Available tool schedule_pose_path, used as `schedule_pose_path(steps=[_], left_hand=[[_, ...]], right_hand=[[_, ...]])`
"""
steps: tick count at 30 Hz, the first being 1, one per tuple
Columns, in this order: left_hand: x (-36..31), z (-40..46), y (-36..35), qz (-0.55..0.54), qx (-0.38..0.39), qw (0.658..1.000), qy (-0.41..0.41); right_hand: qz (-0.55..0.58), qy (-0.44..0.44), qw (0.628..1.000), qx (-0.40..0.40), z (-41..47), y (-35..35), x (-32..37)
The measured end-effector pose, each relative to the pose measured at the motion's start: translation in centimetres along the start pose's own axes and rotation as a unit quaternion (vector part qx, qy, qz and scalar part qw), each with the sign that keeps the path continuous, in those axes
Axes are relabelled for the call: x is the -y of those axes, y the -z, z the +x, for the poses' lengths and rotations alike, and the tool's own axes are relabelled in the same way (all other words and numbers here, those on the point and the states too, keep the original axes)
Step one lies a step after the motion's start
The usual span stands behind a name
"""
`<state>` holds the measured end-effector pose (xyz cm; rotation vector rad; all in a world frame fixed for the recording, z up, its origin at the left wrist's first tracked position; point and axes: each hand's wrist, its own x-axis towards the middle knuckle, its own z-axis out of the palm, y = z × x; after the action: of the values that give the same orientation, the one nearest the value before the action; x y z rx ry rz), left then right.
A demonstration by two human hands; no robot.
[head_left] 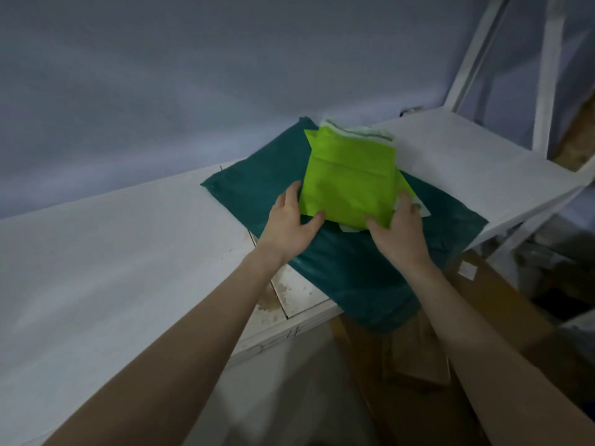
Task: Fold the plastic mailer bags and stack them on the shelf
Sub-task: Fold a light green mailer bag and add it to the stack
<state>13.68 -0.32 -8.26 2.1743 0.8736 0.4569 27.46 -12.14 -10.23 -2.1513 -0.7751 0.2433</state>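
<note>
A folded lime-green mailer bag (pixel 349 178) lies on top of a small stack of lime-green bags, whose pale edges stick out at the back and right. The stack rests on a large dark teal mailer bag (pixel 257 178) spread over the white shelf (pixel 128 239). My left hand (pixel 291 225) touches the near left corner of the green bag, thumb on its near edge, fingers straight along its left side. My right hand (pixel 399 228) holds the near right corner, thumb on top and fingers at its right edge.
The teal bag hangs over the shelf's front edge. A white shelf frame (pixel 544 75) rises at the right. Cardboard boxes (pixel 489 294) sit below the shelf on the right. A blue-grey wall stands behind.
</note>
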Motion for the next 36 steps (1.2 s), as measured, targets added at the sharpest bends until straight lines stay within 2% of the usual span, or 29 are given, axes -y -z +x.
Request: schedule_pose_path(steps=[6,10,15,18,20,22,25,32,36], left_hand=[[0.4,2.0,-1.5,-0.03,-0.03,0.999,-0.009],[0.1,2.4,-0.8,-0.097,-0.049,0.994,0.03],[-0.2,1.3,0.9,-0.125,-0.055,0.989,0.053],[-0.4,-0.1,2.9,-0.135,-0.055,0.988,0.041],[-0.5,-1.2,4.4,-0.179,-0.035,0.983,0.028],[-0.8,-2.4,5.7,-0.244,-0.019,0.969,0.024],[-1.0,-4.0,7.8,-0.31,-0.042,0.949,0.039],[1.1,-7.6,12.2,-0.337,-0.1,0.934,0.056],[2.9,-10.2,14.9,-0.365,-0.107,0.922,0.076]], right_hand=[[0.101,-0.025,0.994,-0.03,1.1,-0.7,-0.8],[0.167,-0.028,0.984,-0.058,1.1,-0.8,-0.1],[0.193,-0.003,0.979,-0.071,0.0,-0.7,1.6],[0.209,0.016,0.975,-0.07,-0.8,-0.3,3.5],[0.2,0.037,0.977,-0.068,-1.5,0.0,5.0],[0.187,0.057,0.979,-0.056,-2.3,0.1,6.4],[0.181,0.07,0.981,-0.029,-3.4,0.0,8.5],[0.235,0.098,0.964,0.074,-6.2,-1.2,12.8],[0.26,0.102,0.951,0.134,-7.9,-3.0,15.0]])
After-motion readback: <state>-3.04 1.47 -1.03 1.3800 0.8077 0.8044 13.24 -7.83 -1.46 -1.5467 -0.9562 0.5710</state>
